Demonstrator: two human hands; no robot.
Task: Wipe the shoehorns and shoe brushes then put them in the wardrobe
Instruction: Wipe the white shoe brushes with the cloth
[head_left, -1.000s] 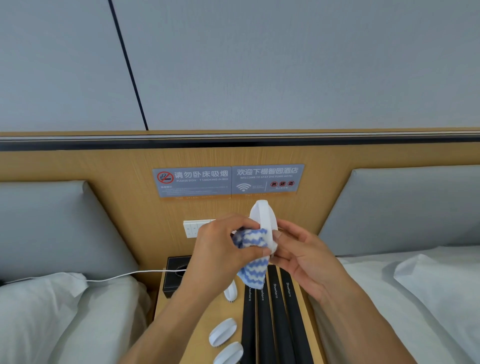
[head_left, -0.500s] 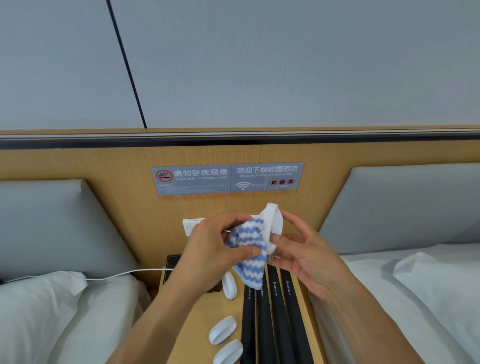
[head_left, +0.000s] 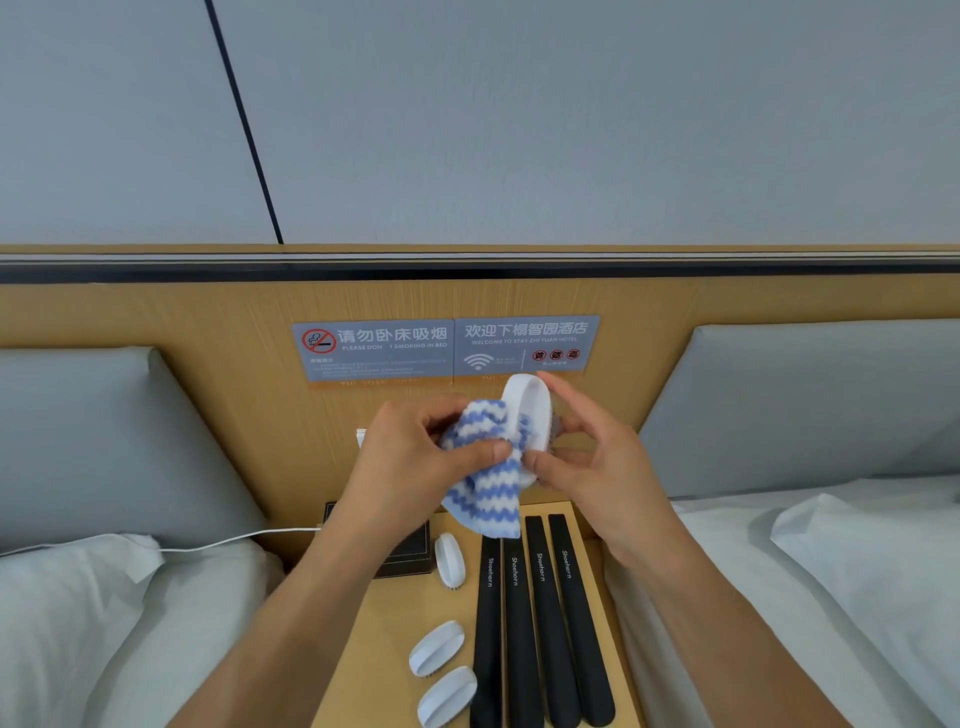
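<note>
Both hands meet in mid-air in front of the wooden headboard (head_left: 208, 332). Left hand (head_left: 415, 457) has its fingers and thumb curled round a blue-and-white zigzag cloth (head_left: 485, 467), pressing it against the side of a white shoe brush (head_left: 530, 410). Right hand (head_left: 597, 467) grips that brush from the other side, thumb on its lower end and fingers partly spread behind it; the brush stands roughly upright between the two hands, with a little of its dark bristle showing toward the right hand. The cloth's loose end hangs down below the left thumb.

Below the hands lies the narrow wooden table (head_left: 384, 623). Under the right wrist, four black shoehorns (head_left: 540, 623) lie side by side, lengthwise, touching or nearly so. Just left of them, under the left forearm, three more white shoe brushes rest on the table: one near the hanging cloth (head_left: 449, 561) and two closer to the person (head_left: 435, 648) (head_left: 448, 696). A dark box (head_left: 405, 556) sits beneath the left wrist. Further left, a white cable (head_left: 223, 543) runs across the left bed (head_left: 104, 623); to the right of the right arm lies the other bed (head_left: 831, 597). Above the hands, a grey sign (head_left: 447, 345) is fixed to the headboard.
</note>
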